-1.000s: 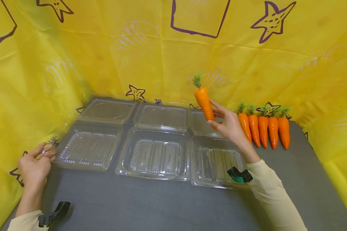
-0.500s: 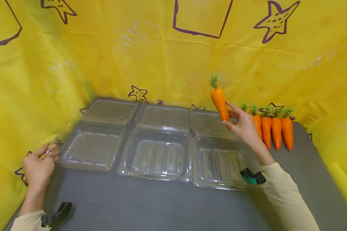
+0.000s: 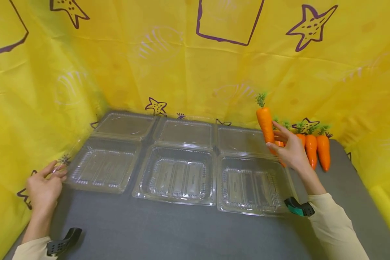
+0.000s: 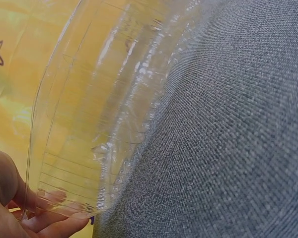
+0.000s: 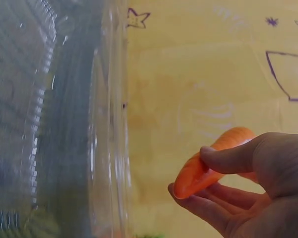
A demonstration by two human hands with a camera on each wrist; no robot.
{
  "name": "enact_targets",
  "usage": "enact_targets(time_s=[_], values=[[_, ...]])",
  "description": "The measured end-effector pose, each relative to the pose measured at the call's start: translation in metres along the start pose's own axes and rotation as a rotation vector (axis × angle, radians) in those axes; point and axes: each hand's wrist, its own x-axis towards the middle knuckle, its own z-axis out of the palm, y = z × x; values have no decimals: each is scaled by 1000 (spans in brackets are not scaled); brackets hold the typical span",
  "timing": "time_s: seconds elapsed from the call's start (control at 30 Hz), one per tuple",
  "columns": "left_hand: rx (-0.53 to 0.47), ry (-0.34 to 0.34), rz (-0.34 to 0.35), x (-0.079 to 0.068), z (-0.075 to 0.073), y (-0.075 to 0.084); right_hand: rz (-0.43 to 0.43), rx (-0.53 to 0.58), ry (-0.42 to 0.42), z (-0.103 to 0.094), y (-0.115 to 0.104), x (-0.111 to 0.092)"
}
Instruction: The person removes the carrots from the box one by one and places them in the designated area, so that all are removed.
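In the head view my right hand (image 3: 292, 150) pinches an orange carrot (image 3: 265, 124) by its lower half, its green top pointing up. The right wrist view shows the carrot (image 5: 213, 161) between thumb and fingers. Behind that hand stands a row of carrots (image 3: 323, 151), partly hidden by it. On the far left my left hand (image 3: 47, 184) grips the outer edge of a clear plastic container (image 3: 100, 168). In the left wrist view, fingertips (image 4: 64, 225) lie at the rim, some seen through the clear wall (image 4: 109, 99).
Two more clear containers, one in the middle (image 3: 178, 177) and one at right (image 3: 250, 186), lie with their lids folded back on the grey table (image 3: 182, 231). A yellow patterned cloth (image 3: 198, 79) walls the back and sides.
My right hand has carried the carrot rightward, from over the right container's lid to in front of the carrot row. The left hand has stayed at its container; the view has shifted slightly.
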Motion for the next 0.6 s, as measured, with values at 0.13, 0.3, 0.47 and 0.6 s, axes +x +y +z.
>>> enact_targets(time_s=[0.13, 0.3, 0.47, 0.6], values=[[-44, 3, -3, 1, 1, 0, 19, -18, 21, -8, 11, -5], [-16, -8, 17, 2, 1, -1, 50, -48, 29, -18, 20, -13], [33, 5, 31, 0, 3, -2, 79, -72, 54, -24, 30, -17], [21, 15, 22, 0, 3, -1, 64, -82, 76, -27, 41, -17]])
